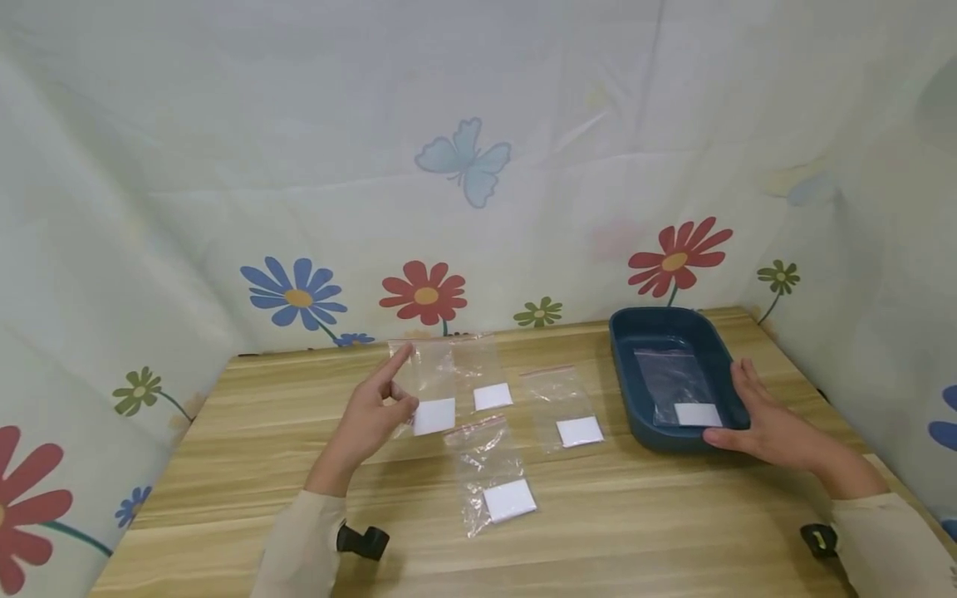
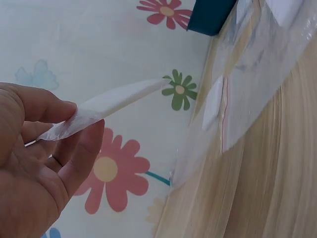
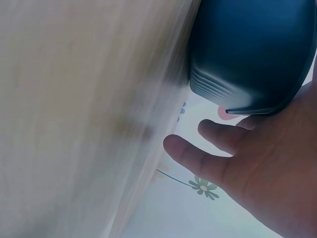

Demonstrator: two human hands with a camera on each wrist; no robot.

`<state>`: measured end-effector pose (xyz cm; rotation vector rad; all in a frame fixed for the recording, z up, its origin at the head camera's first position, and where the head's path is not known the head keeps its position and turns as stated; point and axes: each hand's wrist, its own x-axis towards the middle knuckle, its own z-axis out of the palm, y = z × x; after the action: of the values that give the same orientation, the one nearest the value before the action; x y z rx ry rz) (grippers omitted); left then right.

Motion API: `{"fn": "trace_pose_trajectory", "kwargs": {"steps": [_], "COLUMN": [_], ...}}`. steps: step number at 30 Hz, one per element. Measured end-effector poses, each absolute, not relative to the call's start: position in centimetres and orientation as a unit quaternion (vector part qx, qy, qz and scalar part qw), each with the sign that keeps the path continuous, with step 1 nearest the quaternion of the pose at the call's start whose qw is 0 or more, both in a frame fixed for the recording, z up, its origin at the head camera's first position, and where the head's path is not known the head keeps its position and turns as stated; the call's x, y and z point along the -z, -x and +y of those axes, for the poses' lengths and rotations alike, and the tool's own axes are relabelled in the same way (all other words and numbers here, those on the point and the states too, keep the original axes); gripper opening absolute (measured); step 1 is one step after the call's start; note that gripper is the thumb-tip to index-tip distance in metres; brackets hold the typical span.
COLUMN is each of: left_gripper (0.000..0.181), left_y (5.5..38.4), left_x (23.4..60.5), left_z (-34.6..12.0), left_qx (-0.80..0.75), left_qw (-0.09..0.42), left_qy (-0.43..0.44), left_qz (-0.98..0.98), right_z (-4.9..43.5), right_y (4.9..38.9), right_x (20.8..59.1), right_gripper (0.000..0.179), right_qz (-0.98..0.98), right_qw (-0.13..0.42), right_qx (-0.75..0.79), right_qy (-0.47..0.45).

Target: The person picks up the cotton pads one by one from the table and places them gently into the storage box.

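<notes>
Our left hand [image 1: 374,415] pinches a clear bag [image 1: 434,372]
Our outspread right hand [image 1: 773,425] touches the blue bin [image 1: 665,436] beside it

From where I stand I can't read any text, label, brand, number or sign, whether on the white inserts [image 1: 510,500] in the clear zip bags [image 1: 486,457], the dark blue plastic bin [image 1: 628,390] or the flower-printed backdrop [image 1: 299,166]
</notes>
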<state>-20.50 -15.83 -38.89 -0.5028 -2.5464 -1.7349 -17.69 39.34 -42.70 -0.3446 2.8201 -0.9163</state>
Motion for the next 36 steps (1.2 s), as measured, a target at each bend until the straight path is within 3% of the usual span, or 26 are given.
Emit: {"fn": "trace_pose_trajectory", "kwargs": {"steps": [14, 36], "left_gripper": [0.079, 0.081], "left_y": [22.4, 25.8], "left_x": [38.1, 37.8], "left_z": [-10.0, 3.7], "left_qx": [0.595, 0.625], "left_qw": [-0.022, -0.077], "left_qy": [0.189, 0.249], "left_qz": [-0.781, -0.736], "right_z": [39.4, 39.5], "right_y": [17.7, 17.8], "right_x": [42.7, 42.8], "right_gripper": [0.122, 0.122], "right_qz": [0.943, 0.941], "right_qw": [0.086, 0.081], "right_qx": [0.304, 0.311], "right_qy": [0.102, 0.105]}}
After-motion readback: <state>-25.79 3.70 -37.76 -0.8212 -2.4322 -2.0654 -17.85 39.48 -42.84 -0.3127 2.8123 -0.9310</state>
